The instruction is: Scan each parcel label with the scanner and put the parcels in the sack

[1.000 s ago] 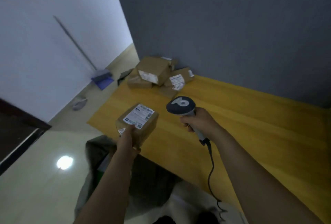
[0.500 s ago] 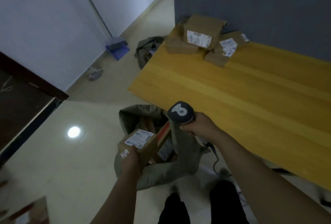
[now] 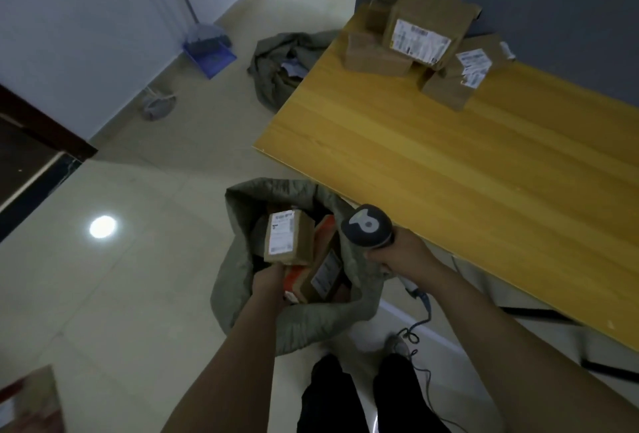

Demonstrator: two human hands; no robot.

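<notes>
One parcel in play: the brown parcel [image 3: 288,239], white label up, sits inside the mouth of the sack, resting on or just above the packed parcels [image 3: 325,266].
Left hand: the left hand [image 3: 268,280] grasps that parcel by its near end. Its fingers are hidden under the box.
Key relation: the parcel lies just far of the left hand, with its long axis running near to far. It is already within the rim, so my judgement is that letting go would leave it lying on the packed parcels.
Sack: the grey-green sack [image 3: 230,277] stands open on the floor, near and left of the table's corner.
Scanner: the scanner [image 3: 367,227] hangs over the sack's right rim, its handle clenched in the right hand [image 3: 403,254]. Its cable [image 3: 420,315] trails to the floor.
Nearer hand: the left hand is at the parcel, while the right hand is taken up with the scanner.
Table: on the wooden table [image 3: 449,173] a pile of parcels [image 3: 425,35] waits at the far left end against the wall, probably not yet scanned.
Change: half a second ago the parcel was over the sack's left rim. Now it is lower and inside the mouth. A second ago it was over the table beside the scanner. The scanner grip is unchanged.
</notes>
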